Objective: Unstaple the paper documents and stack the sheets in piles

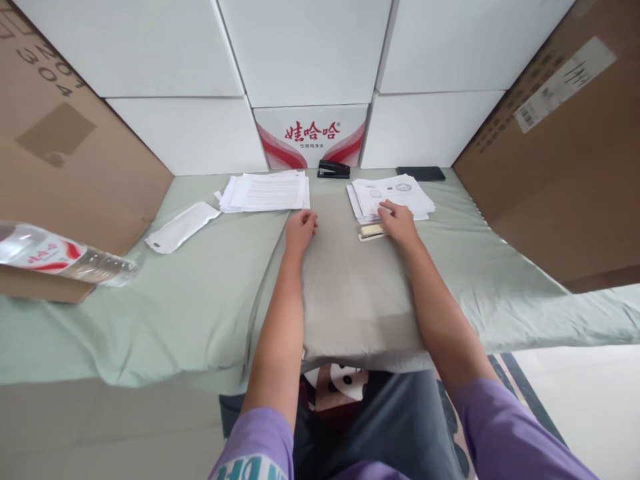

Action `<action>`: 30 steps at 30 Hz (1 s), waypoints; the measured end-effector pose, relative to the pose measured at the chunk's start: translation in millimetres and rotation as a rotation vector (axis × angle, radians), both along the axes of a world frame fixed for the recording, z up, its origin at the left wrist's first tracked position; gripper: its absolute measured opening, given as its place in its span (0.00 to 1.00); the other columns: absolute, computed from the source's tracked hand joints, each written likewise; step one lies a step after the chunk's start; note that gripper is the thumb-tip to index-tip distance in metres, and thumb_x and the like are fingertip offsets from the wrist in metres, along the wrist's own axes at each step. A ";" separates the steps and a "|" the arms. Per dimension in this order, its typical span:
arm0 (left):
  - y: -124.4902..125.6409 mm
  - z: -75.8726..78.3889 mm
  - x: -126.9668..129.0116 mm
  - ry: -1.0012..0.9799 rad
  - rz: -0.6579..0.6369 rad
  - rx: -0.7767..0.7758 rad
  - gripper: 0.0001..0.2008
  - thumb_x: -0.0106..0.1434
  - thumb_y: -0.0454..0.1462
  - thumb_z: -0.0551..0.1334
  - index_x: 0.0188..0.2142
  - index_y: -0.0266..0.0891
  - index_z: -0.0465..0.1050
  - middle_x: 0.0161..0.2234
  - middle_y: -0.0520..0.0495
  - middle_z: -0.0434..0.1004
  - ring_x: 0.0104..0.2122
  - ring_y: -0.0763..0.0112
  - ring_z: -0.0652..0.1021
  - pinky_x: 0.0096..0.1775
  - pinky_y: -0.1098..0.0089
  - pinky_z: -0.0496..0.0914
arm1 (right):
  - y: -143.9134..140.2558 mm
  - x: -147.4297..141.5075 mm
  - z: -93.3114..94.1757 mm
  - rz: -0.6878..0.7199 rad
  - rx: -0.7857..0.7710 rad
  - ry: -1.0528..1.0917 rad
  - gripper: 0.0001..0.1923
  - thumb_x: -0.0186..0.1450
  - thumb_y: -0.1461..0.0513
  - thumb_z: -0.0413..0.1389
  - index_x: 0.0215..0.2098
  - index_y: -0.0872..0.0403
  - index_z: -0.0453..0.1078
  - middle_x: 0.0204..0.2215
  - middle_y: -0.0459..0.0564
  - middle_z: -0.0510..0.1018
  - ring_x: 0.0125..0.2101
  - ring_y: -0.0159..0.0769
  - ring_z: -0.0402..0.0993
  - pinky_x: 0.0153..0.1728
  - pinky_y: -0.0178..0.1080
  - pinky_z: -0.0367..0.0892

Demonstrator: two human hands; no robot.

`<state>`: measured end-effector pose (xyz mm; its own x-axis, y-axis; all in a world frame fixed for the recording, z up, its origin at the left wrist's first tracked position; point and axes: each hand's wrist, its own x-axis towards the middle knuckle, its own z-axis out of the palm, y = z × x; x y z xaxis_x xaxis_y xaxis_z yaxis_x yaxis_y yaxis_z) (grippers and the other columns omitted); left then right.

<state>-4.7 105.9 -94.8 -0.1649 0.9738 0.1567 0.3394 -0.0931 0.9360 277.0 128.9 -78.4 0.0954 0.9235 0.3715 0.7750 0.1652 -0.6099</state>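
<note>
My left hand (301, 232) rests on the cloth just below the front edge of the left paper stack (270, 193). Its fingers are curled together, and I see nothing in them. Fingers partly outstretched, my right hand (400, 225) lies over the front of the right paper stack (393, 193), whose top sheet bears round stamps. A cream stapler (373, 231) lies in front of that stack, its right end hidden by the right hand. Between the two stacks, farther back, stands a black stapler (334, 169).
White boxes (310, 53) form a wall behind. Cardboard boxes flank both sides, left (75, 153) and right (555, 167). A phone (421, 174) lies at the back right. A white packet (183, 227) and a water bottle (65, 255) are on the left. Green cloth (200, 307) covers the surface.
</note>
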 end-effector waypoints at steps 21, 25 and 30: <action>16.2 -0.9 -23.1 0.592 0.331 0.046 0.28 0.62 0.35 0.63 0.63 0.43 0.65 0.54 0.34 0.74 0.57 0.46 0.67 0.56 0.51 0.60 | -35.0 -191.0 -16.5 0.338 -0.111 0.643 0.10 0.61 0.59 0.49 0.22 0.51 0.61 0.18 0.41 0.62 0.24 0.31 0.57 0.29 0.36 0.54; 27.5 0.2 -24.6 0.700 0.298 0.064 0.16 0.67 0.37 0.59 0.53 0.46 0.76 0.43 0.35 0.77 0.55 0.47 0.69 0.54 0.50 0.58 | -35.7 -191.2 -14.5 0.344 -0.130 0.698 0.10 0.61 0.58 0.49 0.22 0.51 0.62 0.18 0.41 0.61 0.23 0.31 0.56 0.28 0.36 0.54; 30.3 0.8 -32.8 0.661 0.359 0.080 0.12 0.69 0.41 0.58 0.43 0.47 0.81 0.36 0.38 0.77 0.50 0.50 0.72 0.51 0.54 0.59 | -36.8 -192.2 -16.2 0.351 -0.120 0.756 0.10 0.60 0.57 0.50 0.23 0.51 0.63 0.18 0.41 0.61 0.23 0.31 0.56 0.28 0.36 0.55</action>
<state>-37.5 136.2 -94.0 -0.3170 0.8593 0.4014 0.8502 0.0699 0.5218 84.8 92.1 -94.6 -0.0216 0.9751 0.2206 0.0667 0.2216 -0.9729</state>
